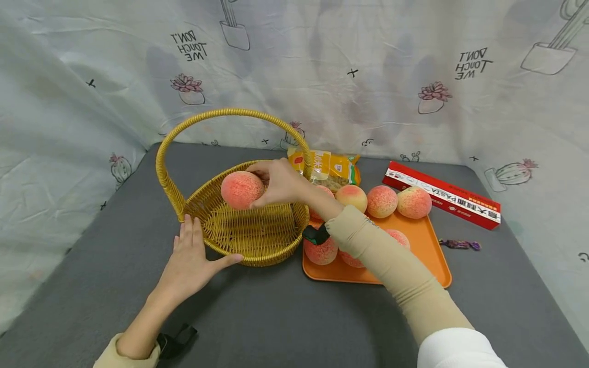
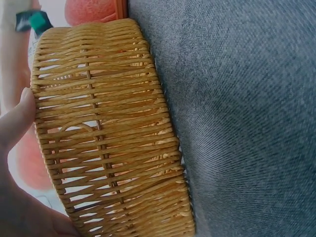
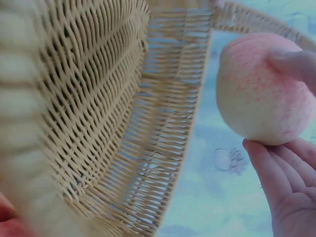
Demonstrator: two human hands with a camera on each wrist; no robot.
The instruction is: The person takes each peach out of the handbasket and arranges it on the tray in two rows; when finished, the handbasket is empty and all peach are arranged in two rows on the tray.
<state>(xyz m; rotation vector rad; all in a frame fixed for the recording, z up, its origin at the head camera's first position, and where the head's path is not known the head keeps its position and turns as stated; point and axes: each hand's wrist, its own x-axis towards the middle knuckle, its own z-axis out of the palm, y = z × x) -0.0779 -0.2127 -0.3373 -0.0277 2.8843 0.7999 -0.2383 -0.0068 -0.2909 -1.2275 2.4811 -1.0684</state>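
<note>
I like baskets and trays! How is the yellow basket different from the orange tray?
The basket is woven, rounded and deep, with a tall arched handle; the tray is smooth, flat, rectangular and has no handle. The basket looks empty, with a peach held over it by the right hand; the tray carries several peaches. The left hand touches the basket, not the tray. Both sit on the grey table.
</note>
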